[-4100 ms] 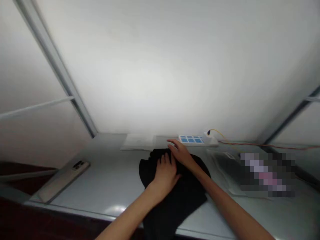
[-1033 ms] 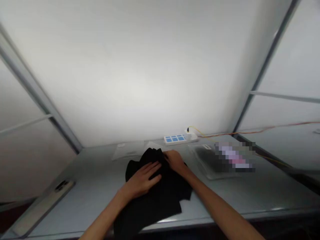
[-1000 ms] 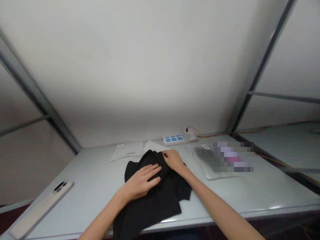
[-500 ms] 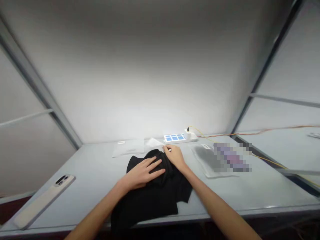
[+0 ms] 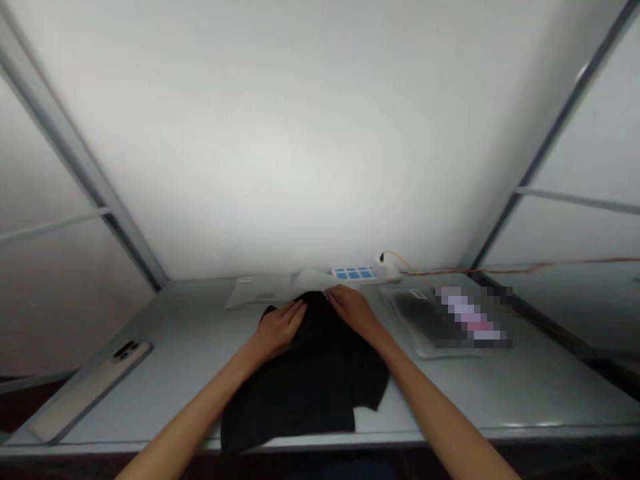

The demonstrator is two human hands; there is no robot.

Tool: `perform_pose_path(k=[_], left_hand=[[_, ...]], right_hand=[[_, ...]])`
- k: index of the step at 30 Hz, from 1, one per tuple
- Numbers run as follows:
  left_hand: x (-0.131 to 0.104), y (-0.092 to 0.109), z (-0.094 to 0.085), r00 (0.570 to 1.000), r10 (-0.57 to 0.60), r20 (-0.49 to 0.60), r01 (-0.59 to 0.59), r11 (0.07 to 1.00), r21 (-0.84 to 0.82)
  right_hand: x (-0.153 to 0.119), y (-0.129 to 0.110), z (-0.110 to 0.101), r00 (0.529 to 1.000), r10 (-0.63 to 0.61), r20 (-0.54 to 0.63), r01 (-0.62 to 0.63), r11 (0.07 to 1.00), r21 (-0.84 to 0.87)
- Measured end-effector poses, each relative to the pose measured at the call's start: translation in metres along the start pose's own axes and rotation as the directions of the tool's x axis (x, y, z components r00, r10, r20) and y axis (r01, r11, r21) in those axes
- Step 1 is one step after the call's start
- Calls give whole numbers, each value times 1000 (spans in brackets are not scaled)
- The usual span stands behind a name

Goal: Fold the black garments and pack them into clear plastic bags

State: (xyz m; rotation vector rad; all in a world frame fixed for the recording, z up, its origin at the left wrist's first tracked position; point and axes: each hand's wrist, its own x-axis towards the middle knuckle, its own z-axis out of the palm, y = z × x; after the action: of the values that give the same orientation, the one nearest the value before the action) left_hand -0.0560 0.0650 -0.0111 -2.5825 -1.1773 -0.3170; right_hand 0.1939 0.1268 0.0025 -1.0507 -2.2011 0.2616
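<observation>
A black garment [image 5: 310,380] lies on the grey table in front of me, its lower edge reaching the table's front edge. My left hand [image 5: 280,327] is on its upper left part, fingers pressed together on the cloth. At the upper right edge of the garment, my right hand [image 5: 353,308] has its fingers drawn together on the black cloth. Both hands hold the fabric near its top. Just behind the garment lies a crumpled translucent sheet [image 5: 315,279].
A translucent bag [image 5: 260,289] lies at the back left. Behind my right hand is a power strip [image 5: 354,273] with cables running right. A bag with dark contents [image 5: 417,320] lies right, beside a pixelated item [image 5: 470,317]. A large phone [image 5: 90,393] rests left.
My left hand has moved up and slightly left, its spread fingers now together. The bunched top of the garment looks smoother and flatter. The view has shifted slightly and the wall looks brighter.
</observation>
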Motion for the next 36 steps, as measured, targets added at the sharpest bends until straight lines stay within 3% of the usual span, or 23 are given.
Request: perform_pose_path(k=[4,8,11,14,17,20,25,30,36], left_hand=[[4,-2,-4,997,-80,-1,80,996,33],[10,-2,-19,1000,17,13,-17,1000,18],[16,-4,-23,997,78,21,-76,993,-85],[22,-11,-18,997,19,68,-3,973,-231],[27,-20,-13,998,-32,60,48,958,-283],[29,-25,-15,995,-98,4,94,943,-320],[29,-21,-18,947,-302,-108,250,906,-341],[28,-6,-7,892,-430,-137,383,882,-276],[30,11,-9,943,-330,-33,324,939,-118]], right_hand=[[-3,2,1,995,-96,22,96,995,2],[-5,1,6,985,-168,31,167,986,26],[-5,1,10,982,-188,31,187,981,47],[-6,2,13,980,-195,36,192,978,80],[-4,4,16,989,-142,-25,144,987,73],[-2,8,19,987,-30,-161,37,998,40],[0,13,17,922,162,-351,-154,987,48],[-3,3,17,935,206,-288,-184,978,102],[-3,-7,15,926,256,-277,-235,966,107]])
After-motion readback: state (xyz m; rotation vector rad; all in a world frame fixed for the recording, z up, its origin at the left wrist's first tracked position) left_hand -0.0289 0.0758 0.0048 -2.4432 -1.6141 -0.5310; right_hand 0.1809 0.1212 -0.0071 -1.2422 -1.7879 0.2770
